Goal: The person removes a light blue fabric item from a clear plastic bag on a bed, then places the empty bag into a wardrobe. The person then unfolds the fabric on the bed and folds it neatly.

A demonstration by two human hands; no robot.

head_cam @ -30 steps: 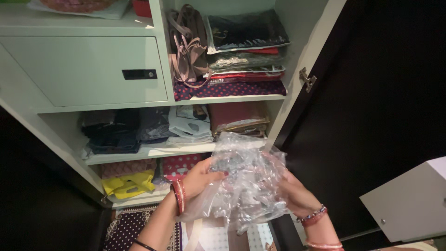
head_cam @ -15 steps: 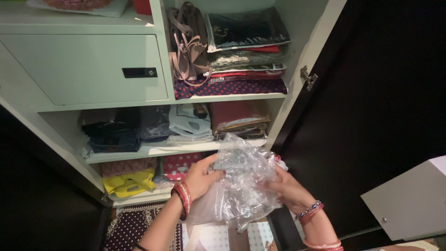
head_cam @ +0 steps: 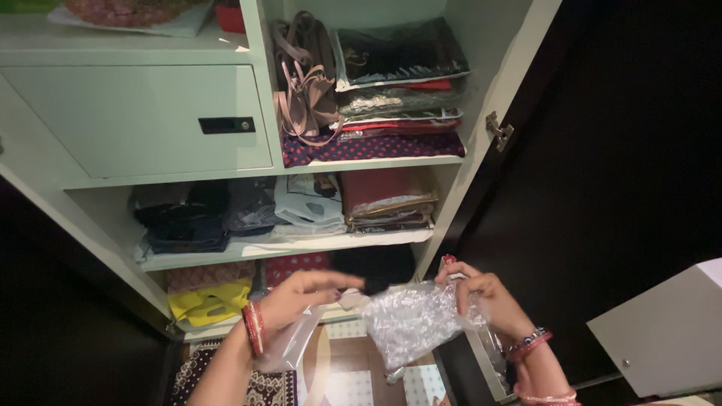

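Observation:
A crumpled clear plastic bag (head_cam: 410, 322) hangs between both my hands in front of an open pale green wardrobe. My left hand (head_cam: 304, 292) pinches its left upper edge, fingers pointing right. My right hand (head_cam: 487, 295) grips the right upper corner. The bag is stretched out flat and low, its lower part dangling toward the floor. Red bangles sit on both wrists.
The wardrobe shelves (head_cam: 286, 244) hold folded clothes in covers, a pink handbag (head_cam: 304, 83), dark garments and a yellow bag (head_cam: 207, 301). A locker door (head_cam: 143, 120) is at the upper left. The open wardrobe door (head_cam: 496, 128) stands right; a grey box corner (head_cam: 662, 331) at lower right.
My hands have dropped lower and pulled apart, spreading the bunched plastic bag flatter. It no longer covers the middle shelf, and the dark lower shelf now shows.

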